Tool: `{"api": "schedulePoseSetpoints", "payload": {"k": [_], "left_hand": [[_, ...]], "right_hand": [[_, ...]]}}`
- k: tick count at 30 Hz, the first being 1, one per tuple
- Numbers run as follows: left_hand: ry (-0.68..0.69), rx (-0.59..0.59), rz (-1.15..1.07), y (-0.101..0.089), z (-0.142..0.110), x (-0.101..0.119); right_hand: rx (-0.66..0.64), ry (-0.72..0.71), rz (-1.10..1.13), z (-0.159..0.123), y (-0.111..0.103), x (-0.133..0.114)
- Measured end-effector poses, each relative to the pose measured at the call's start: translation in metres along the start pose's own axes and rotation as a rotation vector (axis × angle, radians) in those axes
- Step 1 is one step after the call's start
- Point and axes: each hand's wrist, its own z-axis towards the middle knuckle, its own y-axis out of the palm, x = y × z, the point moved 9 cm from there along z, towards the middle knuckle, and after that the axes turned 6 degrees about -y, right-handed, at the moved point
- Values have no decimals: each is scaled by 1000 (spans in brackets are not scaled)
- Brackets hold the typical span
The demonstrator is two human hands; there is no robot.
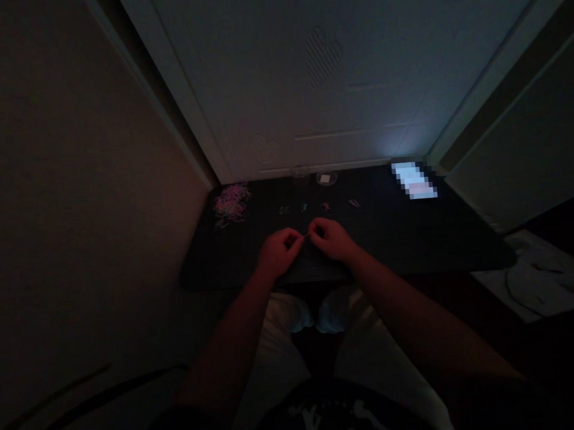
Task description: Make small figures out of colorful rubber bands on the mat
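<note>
My left hand and my right hand meet above the near middle of the dark table. Thumb and forefinger are pinched together on each hand. Between the fingertips runs a small thin strand, held from both sides; it is too dim and small to tell its kind. Just beyond the hands lies a row of little groups of thin pieces: a yellowish group, a bluish-green group, a pinkish-red group and a pink-purple group. A tangled heap of thin pink and purple strands lies at the far left.
The dark table stands against a pale panel with raised hearts. At its back edge are a clear round container and a round dish with a white square. A bright, pixelated screen glows at back right. The room is dim.
</note>
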Motion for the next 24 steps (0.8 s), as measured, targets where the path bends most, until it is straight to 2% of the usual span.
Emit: {"api": "schedulePoseSetpoints", "payload": {"k": [9,24], "left_hand": [[-5,15,-30,-1,0,-1],[-49,32,-65,-4,-1,-3]], "right_hand": [[55,25,51,1,-6,5],[65,36,57,0,-6,7]]}}
